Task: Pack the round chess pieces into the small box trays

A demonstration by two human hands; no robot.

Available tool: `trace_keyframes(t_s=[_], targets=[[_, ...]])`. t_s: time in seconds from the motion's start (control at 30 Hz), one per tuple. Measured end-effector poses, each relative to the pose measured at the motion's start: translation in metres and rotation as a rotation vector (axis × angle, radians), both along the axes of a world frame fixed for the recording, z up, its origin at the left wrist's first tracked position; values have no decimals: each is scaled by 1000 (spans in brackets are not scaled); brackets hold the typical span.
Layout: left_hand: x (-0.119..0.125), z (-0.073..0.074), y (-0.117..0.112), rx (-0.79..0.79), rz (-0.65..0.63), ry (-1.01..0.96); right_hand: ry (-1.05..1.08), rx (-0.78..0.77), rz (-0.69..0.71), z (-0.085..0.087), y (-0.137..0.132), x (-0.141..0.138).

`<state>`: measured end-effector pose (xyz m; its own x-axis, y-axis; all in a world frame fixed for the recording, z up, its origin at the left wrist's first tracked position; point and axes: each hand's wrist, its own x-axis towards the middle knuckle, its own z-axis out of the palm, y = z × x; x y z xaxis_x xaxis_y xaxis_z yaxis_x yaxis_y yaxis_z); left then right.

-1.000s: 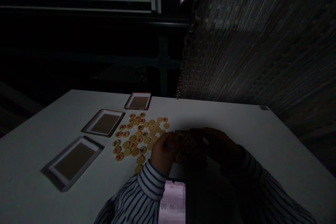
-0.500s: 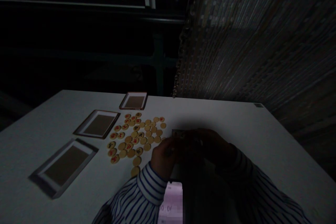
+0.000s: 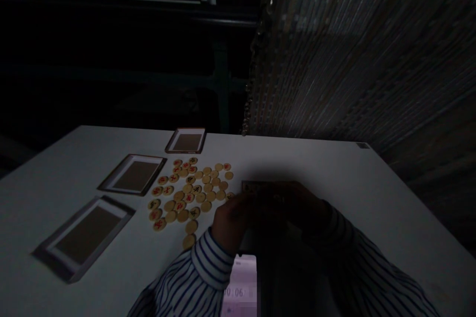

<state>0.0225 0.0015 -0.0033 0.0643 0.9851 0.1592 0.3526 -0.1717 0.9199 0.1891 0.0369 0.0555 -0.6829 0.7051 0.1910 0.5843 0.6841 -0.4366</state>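
My left hand (image 3: 231, 220) and my right hand (image 3: 297, 205) meet over the table, both in deep shadow. Curled inward, my left fingers close on something too dark to make out. Bent over from the other side, my right hand grips at the same spot, its fingertips barely visible. A patterned edge of a flat object (image 3: 248, 186) shows just beyond my hands; its kind is hidden. Left of them lie many round wooden Chinese chess pieces (image 3: 200, 197), some with red or black characters facing up, others plain side up.
Three shallow rectangular trays or lids (image 3: 143, 190) with brown centres stand along the left of the white table (image 3: 316, 158). A lit phone (image 3: 240, 277) showing a timer lies below my left wrist. A bead curtain (image 3: 316, 69) hangs behind the table's right side.
The view has shifted slightly, so the table's things appear a little further left and higher. My hands stay together in nearly the same place.
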Motion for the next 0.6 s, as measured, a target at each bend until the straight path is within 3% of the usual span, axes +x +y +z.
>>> trace_keyframes(t_s=[0.27, 0.6], targets=[[-1, 5, 1, -47, 31, -80, -17, 62, 39, 1, -4, -4], [-2, 8, 1, -98, 82, -99, 55, 21, 63, -15, -5, -1]])
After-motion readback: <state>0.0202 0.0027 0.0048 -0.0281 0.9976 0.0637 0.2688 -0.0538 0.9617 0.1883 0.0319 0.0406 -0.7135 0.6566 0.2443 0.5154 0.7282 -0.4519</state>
